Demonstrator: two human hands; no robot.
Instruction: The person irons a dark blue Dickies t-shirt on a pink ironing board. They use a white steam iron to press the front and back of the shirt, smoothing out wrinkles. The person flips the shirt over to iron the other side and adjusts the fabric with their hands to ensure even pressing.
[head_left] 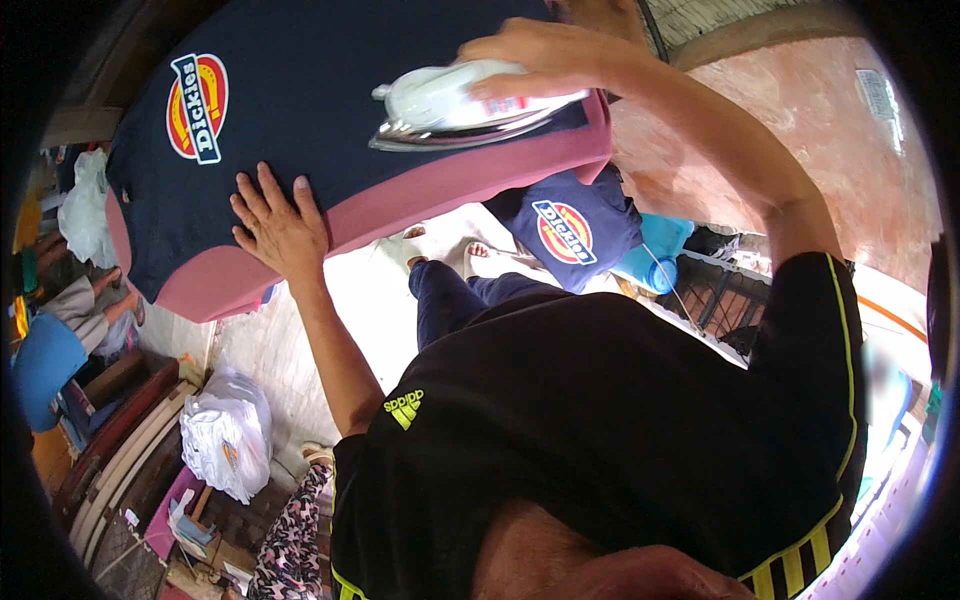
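A dark navy shirt [300,60] with a red, yellow and white printed patch lies spread over a padded ironing board [440,195] with a pink cover. My right hand [540,55] grips a white clothes iron [440,100] from above, its shiny soleplate down on the cloth near the board's right end. Slight blur shows on that hand and the iron. My left hand [280,220] rests flat on the shirt near the board's front edge, fingers spread, holding nothing.
Another navy shirt [570,225] with a similar patch hangs below the board, beside a light-blue plastic container [655,255]. White plastic bags [228,430] sit at the left. Stacked wooden pieces [125,450] stand at lower left. Other people's legs [95,310] show at the left edge.
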